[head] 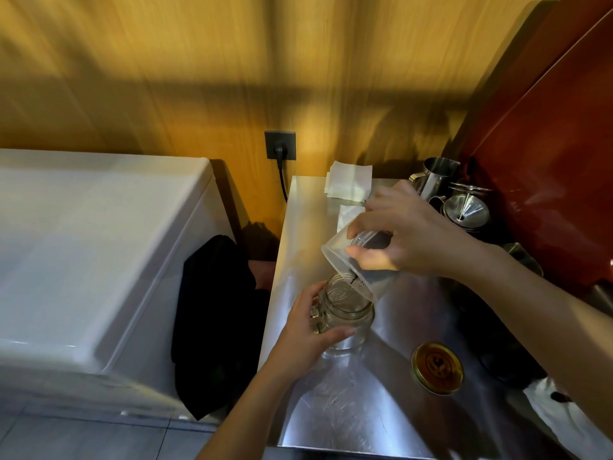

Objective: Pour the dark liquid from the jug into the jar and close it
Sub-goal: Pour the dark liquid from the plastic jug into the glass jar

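Head | right hand (411, 237) tips jug (345, 257) | liquid (356, 282) blurred, perhaps pouring

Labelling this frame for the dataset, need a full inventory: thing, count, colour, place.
jug: 1, clear plastic, tilted over the jar mouth, dark liquid at its lip
jar: 1, clear glass with a handle, on the counter, lid off
lid: 1, gold, flat on the counter right of the jar
counter: 1, bare steel, centre
paper pieces: several, white, counter's far edge
steel pitcher: 1, silver, far right corner
funnel: 1, silver, beside the pitcher
wall socket: 1, dark, plug in, on the wooden wall
white appliance: 1, left
black cloth: 1, between appliance and counter
left hand: 1, fingers around the jar
right hand: 1, gripping the jug
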Demonstrator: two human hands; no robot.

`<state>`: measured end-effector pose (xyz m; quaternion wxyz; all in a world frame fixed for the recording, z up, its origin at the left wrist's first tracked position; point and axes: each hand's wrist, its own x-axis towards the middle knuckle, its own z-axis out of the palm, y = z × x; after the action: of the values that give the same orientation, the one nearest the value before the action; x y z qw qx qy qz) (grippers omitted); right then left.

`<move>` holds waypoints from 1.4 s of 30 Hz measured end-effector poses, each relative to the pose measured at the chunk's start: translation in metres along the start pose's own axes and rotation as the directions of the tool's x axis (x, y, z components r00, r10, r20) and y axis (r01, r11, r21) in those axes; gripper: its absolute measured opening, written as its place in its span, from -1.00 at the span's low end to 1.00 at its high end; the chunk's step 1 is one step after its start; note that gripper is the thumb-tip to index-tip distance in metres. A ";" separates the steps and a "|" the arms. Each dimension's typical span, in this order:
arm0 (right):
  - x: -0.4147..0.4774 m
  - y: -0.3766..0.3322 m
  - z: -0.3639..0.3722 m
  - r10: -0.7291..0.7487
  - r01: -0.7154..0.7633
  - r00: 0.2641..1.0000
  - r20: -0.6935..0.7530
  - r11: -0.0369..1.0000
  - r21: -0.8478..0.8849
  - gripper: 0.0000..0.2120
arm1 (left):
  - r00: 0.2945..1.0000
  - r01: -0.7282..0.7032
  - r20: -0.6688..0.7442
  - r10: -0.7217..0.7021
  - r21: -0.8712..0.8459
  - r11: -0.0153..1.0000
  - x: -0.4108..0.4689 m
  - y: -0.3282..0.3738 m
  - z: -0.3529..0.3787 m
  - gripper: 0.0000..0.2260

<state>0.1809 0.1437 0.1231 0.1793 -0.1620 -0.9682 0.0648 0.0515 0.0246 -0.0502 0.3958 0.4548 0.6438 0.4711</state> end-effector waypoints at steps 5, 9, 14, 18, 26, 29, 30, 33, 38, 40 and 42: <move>0.000 0.000 0.003 -0.032 0.032 0.999 0.003 1.000 0.002 -0.72 | 1.000 0.004 0.009 -0.004 -0.026 1.000 -0.001 0.000 -0.001 -0.30; 0.000 0.001 0.003 -0.038 0.038 0.999 -0.014 0.999 0.002 -0.71 | 1.000 0.013 0.019 -0.013 -0.018 1.000 -0.001 -0.001 -0.001 -0.27; -0.001 0.003 0.005 -0.055 0.054 0.997 -0.061 0.998 -0.016 -0.75 | 1.000 -0.008 0.003 0.008 -0.007 1.000 0.000 -0.001 -0.001 -0.37; -0.002 0.001 0.011 -0.102 0.100 0.994 -0.049 0.994 -0.035 -0.76 | 1.000 -0.026 -0.017 0.025 -0.013 1.000 0.001 -0.004 -0.001 -0.38; -0.002 0.000 0.012 -0.157 0.152 0.983 -0.095 0.987 -0.056 -0.77 | 1.000 -0.020 -0.014 0.020 0.005 1.000 0.001 -0.003 -0.001 -0.38; -0.003 0.000 0.013 -0.154 0.148 0.984 -0.094 0.987 -0.067 -0.78 | 1.000 -0.026 -0.008 0.026 -0.009 1.000 0.000 -0.003 -0.001 -0.36; -0.003 0.001 0.012 -0.157 0.150 0.983 -0.091 0.986 -0.076 -0.78 | 1.000 -0.025 -0.004 0.025 -0.010 1.000 0.000 -0.003 -0.002 -0.35; -0.004 0.001 0.013 -0.168 0.159 0.982 -0.087 0.983 -0.094 -0.77 | 1.000 -0.025 0.008 0.025 -0.002 1.000 0.000 -0.002 -0.002 -0.33; -0.006 0.002 0.016 -0.197 0.187 0.972 -0.125 0.978 -0.091 -0.72 | 0.999 -0.030 0.013 0.031 -0.017 0.999 0.001 -0.002 -0.003 -0.35; -0.007 0.003 0.016 -0.197 0.183 0.969 -0.145 0.977 -0.107 -0.76 | 0.999 -0.029 0.015 0.030 -0.037 0.999 0.001 -0.003 -0.003 -0.34; -0.008 0.004 0.017 -0.201 0.183 0.967 -0.159 0.976 -0.122 -0.78 | 0.999 -0.027 0.016 0.028 -0.054 0.998 0.001 -0.004 -0.003 -0.34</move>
<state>0.1827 0.1437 0.1039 0.2580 -0.0818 -0.9625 -0.0185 0.0478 0.0246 -0.0538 0.4068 0.4568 0.6212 0.4899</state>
